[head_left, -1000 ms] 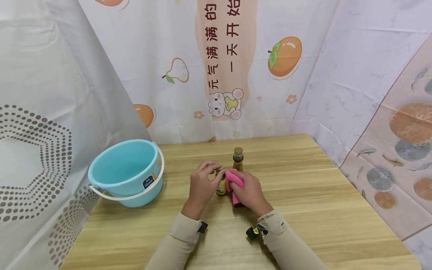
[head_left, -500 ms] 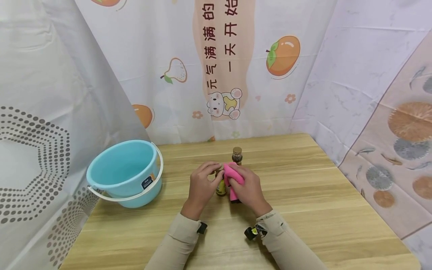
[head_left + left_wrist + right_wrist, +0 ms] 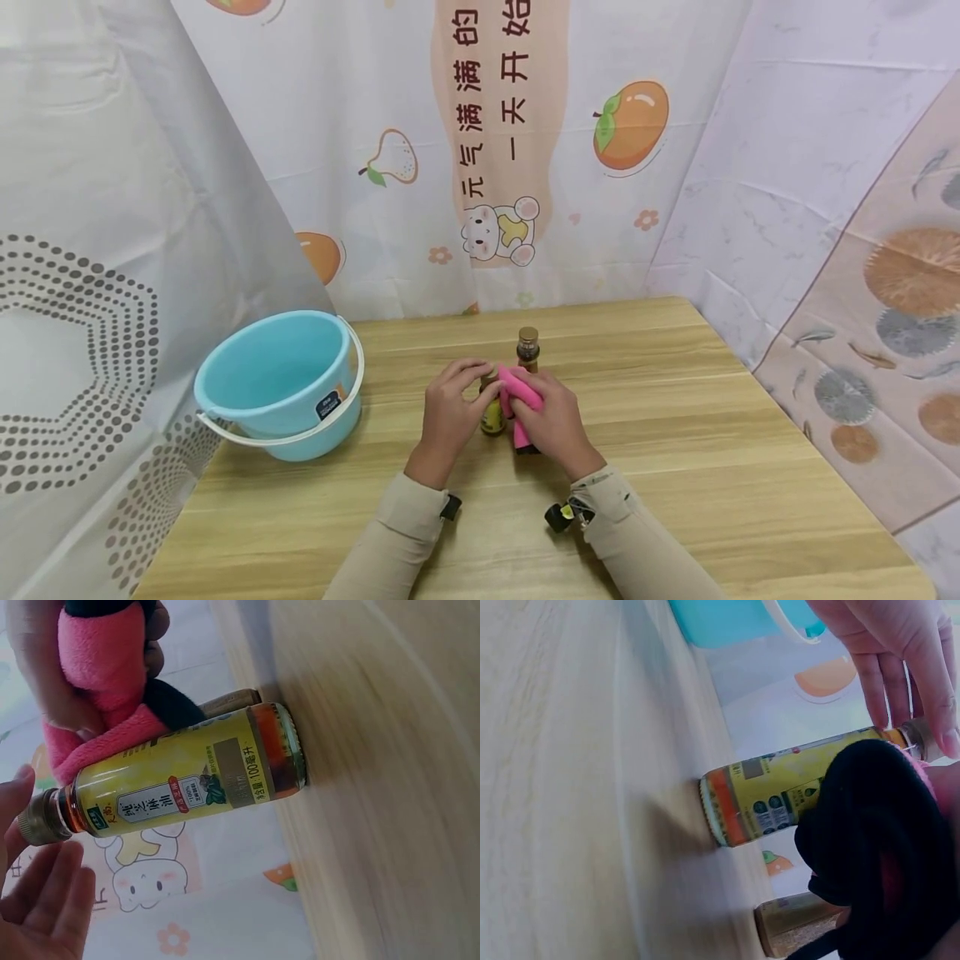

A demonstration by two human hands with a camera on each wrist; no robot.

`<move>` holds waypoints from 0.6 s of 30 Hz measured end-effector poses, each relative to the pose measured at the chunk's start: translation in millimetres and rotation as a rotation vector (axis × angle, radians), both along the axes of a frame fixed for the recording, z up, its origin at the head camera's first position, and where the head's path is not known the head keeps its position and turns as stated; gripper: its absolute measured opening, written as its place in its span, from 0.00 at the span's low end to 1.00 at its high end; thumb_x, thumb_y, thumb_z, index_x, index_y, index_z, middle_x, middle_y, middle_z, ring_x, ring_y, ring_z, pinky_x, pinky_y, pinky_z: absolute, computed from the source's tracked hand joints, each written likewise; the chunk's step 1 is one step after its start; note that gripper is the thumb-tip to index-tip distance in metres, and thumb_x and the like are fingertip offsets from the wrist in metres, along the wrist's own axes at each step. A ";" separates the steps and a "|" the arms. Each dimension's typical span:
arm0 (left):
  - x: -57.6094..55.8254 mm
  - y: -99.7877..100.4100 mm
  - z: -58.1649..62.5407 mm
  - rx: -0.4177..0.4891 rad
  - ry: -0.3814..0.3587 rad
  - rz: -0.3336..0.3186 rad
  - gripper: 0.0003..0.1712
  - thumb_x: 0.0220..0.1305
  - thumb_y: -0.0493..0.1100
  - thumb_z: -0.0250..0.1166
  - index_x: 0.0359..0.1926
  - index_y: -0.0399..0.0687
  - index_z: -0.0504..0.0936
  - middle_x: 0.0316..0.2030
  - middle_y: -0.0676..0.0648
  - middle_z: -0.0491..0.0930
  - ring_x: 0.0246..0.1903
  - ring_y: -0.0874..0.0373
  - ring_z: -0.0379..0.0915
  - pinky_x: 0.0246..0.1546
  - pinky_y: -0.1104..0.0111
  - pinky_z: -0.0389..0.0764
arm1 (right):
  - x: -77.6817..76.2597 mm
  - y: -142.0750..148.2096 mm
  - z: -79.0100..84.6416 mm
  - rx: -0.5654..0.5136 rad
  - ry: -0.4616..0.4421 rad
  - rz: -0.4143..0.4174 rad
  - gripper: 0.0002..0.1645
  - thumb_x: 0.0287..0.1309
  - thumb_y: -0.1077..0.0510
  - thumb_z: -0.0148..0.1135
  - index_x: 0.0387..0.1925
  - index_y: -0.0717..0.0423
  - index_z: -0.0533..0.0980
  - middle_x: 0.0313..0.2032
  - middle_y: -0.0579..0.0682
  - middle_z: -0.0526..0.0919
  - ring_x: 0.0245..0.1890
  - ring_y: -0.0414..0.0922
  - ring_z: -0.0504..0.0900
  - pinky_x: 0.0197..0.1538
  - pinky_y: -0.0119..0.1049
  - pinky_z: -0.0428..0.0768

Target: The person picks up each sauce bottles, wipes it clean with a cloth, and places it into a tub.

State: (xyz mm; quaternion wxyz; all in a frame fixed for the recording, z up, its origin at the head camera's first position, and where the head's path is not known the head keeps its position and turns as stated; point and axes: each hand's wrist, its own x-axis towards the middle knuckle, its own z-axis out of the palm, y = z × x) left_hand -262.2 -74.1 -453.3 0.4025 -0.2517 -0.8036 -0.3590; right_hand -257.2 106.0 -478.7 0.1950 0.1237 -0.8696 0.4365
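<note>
A small sesame oil bottle [image 3: 169,780] with a yellow label stands upright on the table. My left hand [image 3: 450,408] pinches its cap [image 3: 43,817] between thumb and fingers; the other fingers fan out beside the neck. My right hand [image 3: 557,417] grips a bunched cloth [image 3: 101,652], fuzzy pink on one face and black on the other. The cloth lies along the bottle's right side, up near its neck, and overlaps part of the label in the right wrist view. Behind the right hand rises a taller brown bottle [image 3: 528,347] with a gold cap, its lower part hidden.
A light blue bucket [image 3: 281,425] with a white handle stands on the left of the wooden table [image 3: 712,467]. Printed curtains [image 3: 360,233] hang behind the table and along both sides.
The cloth in my right hand has shifted slightly up and away along the bottle, then back a little. My left hand stays at the cap, and the bottle keeps its place.
</note>
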 end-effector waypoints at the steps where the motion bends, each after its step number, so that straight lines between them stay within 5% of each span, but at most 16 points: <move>1: 0.3 0.1 -0.5 0.002 -0.003 0.011 0.16 0.54 0.42 0.82 0.43 0.41 0.92 0.44 0.43 0.87 0.45 0.53 0.86 0.47 0.61 0.88 | 0.0 -0.1 -0.8 0.002 -0.023 0.001 0.25 0.59 0.58 0.73 0.60 0.45 0.84 0.42 0.51 0.85 0.32 0.43 0.79 0.31 0.35 0.80; 7: 1.8 0.2 -2.2 0.020 -0.027 0.023 0.14 0.55 0.41 0.81 0.43 0.44 0.92 0.44 0.46 0.84 0.44 0.55 0.83 0.44 0.62 0.87 | -1.5 0.4 -7.8 0.045 -0.133 -0.012 0.25 0.59 0.57 0.72 0.60 0.43 0.84 0.42 0.53 0.85 0.33 0.44 0.80 0.34 0.36 0.81; 18: 1.5 0.5 -1.8 0.025 -0.028 0.017 0.13 0.56 0.40 0.80 0.43 0.44 0.92 0.43 0.48 0.84 0.42 0.57 0.83 0.42 0.64 0.87 | -3.9 2.4 -17.1 0.175 -0.183 -0.001 0.25 0.60 0.54 0.71 0.60 0.45 0.84 0.42 0.54 0.87 0.34 0.44 0.79 0.38 0.41 0.81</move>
